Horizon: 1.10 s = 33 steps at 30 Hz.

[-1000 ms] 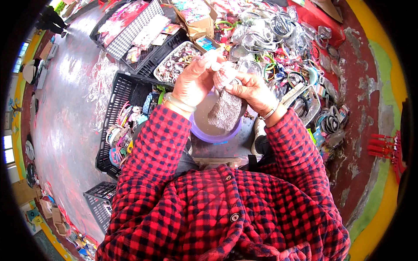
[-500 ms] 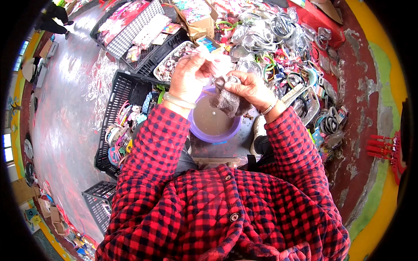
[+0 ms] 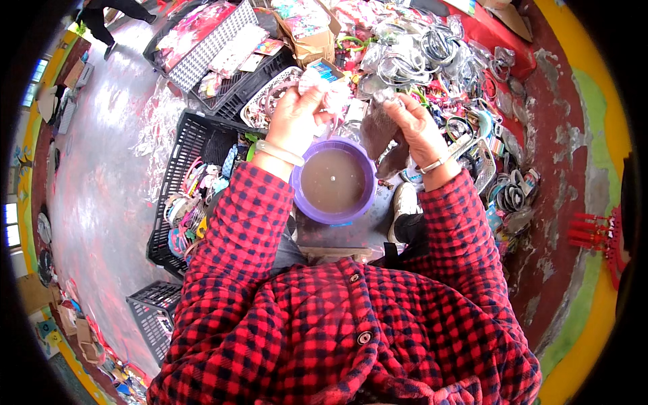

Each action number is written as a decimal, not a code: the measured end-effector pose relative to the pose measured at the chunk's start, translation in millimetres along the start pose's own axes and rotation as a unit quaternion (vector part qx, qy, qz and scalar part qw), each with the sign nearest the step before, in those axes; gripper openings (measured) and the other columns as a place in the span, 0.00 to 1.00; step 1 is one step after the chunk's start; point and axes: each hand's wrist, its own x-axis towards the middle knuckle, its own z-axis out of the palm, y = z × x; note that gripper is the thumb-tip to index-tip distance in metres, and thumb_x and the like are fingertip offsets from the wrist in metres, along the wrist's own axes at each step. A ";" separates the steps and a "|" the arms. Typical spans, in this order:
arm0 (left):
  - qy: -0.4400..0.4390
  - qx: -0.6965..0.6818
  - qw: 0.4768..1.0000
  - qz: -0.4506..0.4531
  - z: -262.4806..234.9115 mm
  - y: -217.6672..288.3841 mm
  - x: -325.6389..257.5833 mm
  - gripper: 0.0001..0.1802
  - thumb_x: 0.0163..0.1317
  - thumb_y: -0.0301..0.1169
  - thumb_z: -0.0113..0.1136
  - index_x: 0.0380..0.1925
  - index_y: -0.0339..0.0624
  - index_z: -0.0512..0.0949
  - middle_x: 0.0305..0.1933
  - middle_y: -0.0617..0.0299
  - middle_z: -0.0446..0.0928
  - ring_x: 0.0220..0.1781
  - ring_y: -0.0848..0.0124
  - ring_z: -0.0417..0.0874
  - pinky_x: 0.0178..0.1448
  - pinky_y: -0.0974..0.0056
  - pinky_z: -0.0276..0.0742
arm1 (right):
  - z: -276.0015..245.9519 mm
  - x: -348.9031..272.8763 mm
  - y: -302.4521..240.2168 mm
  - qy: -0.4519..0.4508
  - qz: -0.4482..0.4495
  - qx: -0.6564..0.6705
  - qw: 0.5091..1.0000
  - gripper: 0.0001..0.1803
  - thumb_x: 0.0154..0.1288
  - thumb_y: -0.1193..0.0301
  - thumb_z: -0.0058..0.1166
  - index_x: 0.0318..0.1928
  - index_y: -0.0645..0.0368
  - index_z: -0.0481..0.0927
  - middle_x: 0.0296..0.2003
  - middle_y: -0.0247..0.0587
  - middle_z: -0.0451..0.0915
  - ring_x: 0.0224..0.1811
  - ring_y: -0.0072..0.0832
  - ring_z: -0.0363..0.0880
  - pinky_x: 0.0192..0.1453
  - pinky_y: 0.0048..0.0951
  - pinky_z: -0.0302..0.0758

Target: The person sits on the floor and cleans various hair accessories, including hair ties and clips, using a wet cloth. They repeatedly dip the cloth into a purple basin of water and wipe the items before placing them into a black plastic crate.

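Observation:
My left hand (image 3: 295, 120) is raised above a round purple bowl (image 3: 333, 181) of murky brown water and is closed on a small clear plastic packet (image 3: 329, 94) with something pale inside. A pale bangle sits on that wrist. My right hand (image 3: 413, 125) is held just right of the bowl and grips a dark grey cloth (image 3: 381, 131) that hangs down beside the rim. The two hands are a short way apart. My red and black checked sleeves come up from below on both sides of the bowl.
A black plastic crate (image 3: 196, 152) with coloured bangles stands at the left. More crates and a white grid tray (image 3: 209, 50) lie behind it. Heaps of bagged bangles and hair bands (image 3: 432, 54) cover the red mat at the back right. A person's legs (image 3: 101, 17) are far left.
My hands have moved apart: the grey cloth has come off the bowl to the right, the left hand has risen with the packet, and the brown water is now uncovered.

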 end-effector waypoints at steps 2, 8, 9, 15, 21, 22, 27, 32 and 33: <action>-0.050 0.017 0.998 0.025 -2.2 -11.8 1.6 0.09 0.63 0.26 0.50 0.43 0.39 0.71 0.41 0.60 0.75 0.45 0.70 0.77 0.48 0.65 0.76 | 7.6 -8.6 -14.2 0.010 -0.024 0.026 0.999 0.17 0.62 0.63 0.53 0.47 0.61 0.74 0.35 0.31 0.77 0.37 0.17 0.73 0.42 0.19 0.70; -0.075 0.080 0.994 0.026 9.2 -12.6 0.7 0.15 0.58 0.17 0.47 0.47 0.36 0.70 0.46 0.58 0.74 0.48 0.69 0.76 0.54 0.65 0.71 | 4.3 -2.0 0.5 -0.033 -0.142 -0.128 0.981 0.13 0.62 0.69 0.53 0.45 0.62 0.77 0.37 0.33 0.78 0.40 0.19 0.74 0.46 0.21 0.70; -0.071 0.087 0.993 0.022 7.7 -14.3 1.3 0.15 0.58 0.17 0.47 0.47 0.36 0.70 0.45 0.58 0.74 0.47 0.69 0.76 0.54 0.66 0.71 | 7.1 -0.7 5.4 -0.024 -0.187 -0.149 0.971 0.12 0.61 0.71 0.54 0.44 0.63 0.78 0.37 0.34 0.78 0.40 0.20 0.75 0.46 0.22 0.71; -0.093 0.196 0.976 0.033 3.0 -17.9 3.7 0.14 0.58 0.19 0.50 0.45 0.35 0.71 0.42 0.59 0.75 0.42 0.70 0.77 0.50 0.65 0.73 | 19.1 -3.9 3.6 0.056 -0.286 -0.295 0.910 0.11 0.53 0.75 0.58 0.39 0.56 0.80 0.26 0.36 0.74 0.29 0.26 0.74 0.34 0.25 0.70; -0.059 0.136 0.989 0.008 17.4 -16.9 -8.4 0.13 0.57 0.19 0.53 0.44 0.32 0.73 0.37 0.61 0.76 0.38 0.73 0.78 0.42 0.68 0.79 | 29.0 -4.3 5.8 0.057 -0.337 -0.402 0.850 0.09 0.51 0.74 0.58 0.36 0.55 0.81 0.25 0.38 0.73 0.25 0.32 0.74 0.30 0.28 0.71; -0.062 0.136 0.989 0.012 17.5 -16.5 -9.3 0.13 0.57 0.19 0.53 0.44 0.33 0.72 0.36 0.61 0.75 0.38 0.73 0.78 0.41 0.67 0.80 | 29.1 -4.0 5.4 0.054 -0.329 -0.394 0.857 0.09 0.51 0.75 0.58 0.35 0.56 0.81 0.25 0.38 0.73 0.24 0.33 0.74 0.29 0.29 0.71; -0.103 0.121 0.987 0.003 17.7 -15.6 -13.5 0.11 0.57 0.19 0.54 0.41 0.35 0.73 0.37 0.60 0.76 0.38 0.73 0.78 0.42 0.68 0.79 | 25.0 -7.5 1.1 0.055 -0.284 -0.394 0.873 0.08 0.51 0.74 0.58 0.35 0.56 0.81 0.25 0.39 0.74 0.26 0.32 0.75 0.30 0.27 0.71; -0.114 0.123 0.986 -0.003 20.4 -19.3 -16.2 0.09 0.57 0.19 0.54 0.39 0.35 0.75 0.37 0.60 0.78 0.38 0.73 0.79 0.43 0.69 0.77 | 25.0 -9.7 4.9 0.059 -0.212 -0.263 0.939 0.07 0.52 0.76 0.57 0.35 0.61 0.80 0.25 0.35 0.77 0.26 0.22 0.76 0.31 0.22 0.71; -0.117 0.127 0.985 -0.002 18.2 -21.9 -16.4 0.09 0.57 0.19 0.54 0.39 0.35 0.75 0.38 0.60 0.78 0.39 0.73 0.79 0.44 0.69 0.77 | 28.3 -11.8 3.3 0.056 -0.160 -0.208 0.963 0.07 0.53 0.76 0.56 0.35 0.62 0.79 0.25 0.34 0.78 0.26 0.20 0.75 0.31 0.21 0.71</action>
